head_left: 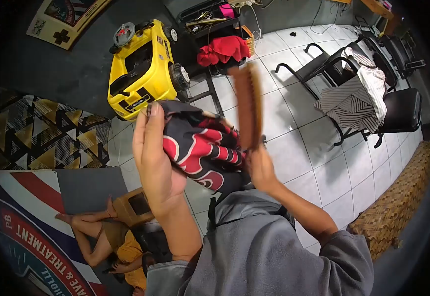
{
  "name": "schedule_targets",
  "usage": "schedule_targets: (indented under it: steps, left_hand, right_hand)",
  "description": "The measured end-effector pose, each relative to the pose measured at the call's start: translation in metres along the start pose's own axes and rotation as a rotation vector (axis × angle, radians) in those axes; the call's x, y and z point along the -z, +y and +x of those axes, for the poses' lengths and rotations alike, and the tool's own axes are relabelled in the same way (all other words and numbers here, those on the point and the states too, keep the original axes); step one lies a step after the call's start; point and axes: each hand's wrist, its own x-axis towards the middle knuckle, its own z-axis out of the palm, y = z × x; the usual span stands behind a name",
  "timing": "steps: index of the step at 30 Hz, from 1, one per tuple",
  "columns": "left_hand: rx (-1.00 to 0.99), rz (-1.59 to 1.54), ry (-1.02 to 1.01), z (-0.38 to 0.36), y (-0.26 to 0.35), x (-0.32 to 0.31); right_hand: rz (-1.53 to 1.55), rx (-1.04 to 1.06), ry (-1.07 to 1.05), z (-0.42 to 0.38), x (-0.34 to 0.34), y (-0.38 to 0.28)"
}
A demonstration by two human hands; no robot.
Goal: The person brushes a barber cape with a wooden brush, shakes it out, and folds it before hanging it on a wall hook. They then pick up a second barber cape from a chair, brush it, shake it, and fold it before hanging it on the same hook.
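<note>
Pinched between the thumb and fingers of my left hand (pixel 158 158) is a black cloth (pixel 202 153) with a red and white pattern. It hangs in folds across the space between my hands, in front of my chest. My right hand (pixel 262 170) is closed round the lower end of a wooden brush (pixel 254 106), which stands upright with its brown bristle side turned toward the cloth. Brush and cloth overlap at the cloth's right edge in this view. The brush is slightly smeared by motion.
A yellow toy car (pixel 163 74) stands ahead, beside a black cart (pixel 207 27) with a red cloth (pixel 225 49). At right, a striped cloth (pixel 355 101) drapes a black chair (pixel 402 111). A person in orange (pixel 128 251) reclines at lower left. A woven panel (pixel 397 200) is at right.
</note>
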Motion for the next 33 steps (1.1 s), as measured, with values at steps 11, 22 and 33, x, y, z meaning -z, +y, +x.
schedule_targets:
  steps: [11, 22, 33]
  left_hand:
    - [-0.223, -0.05, 0.268, 0.001, 0.029, -0.004]
    - [-0.331, -0.01, 0.302, 0.004, -0.022, 0.004]
    - [-0.375, -0.156, 0.25, 0.004, -0.019, -0.008]
  right_hand:
    - [-1.279, -0.691, -0.579, -0.052, 0.093, 0.182]
    - [-0.057, -0.235, 0.234, -0.008, 0.003, -0.02]
    - [-1.117, -0.485, -0.397, -0.037, 0.06, 0.135]
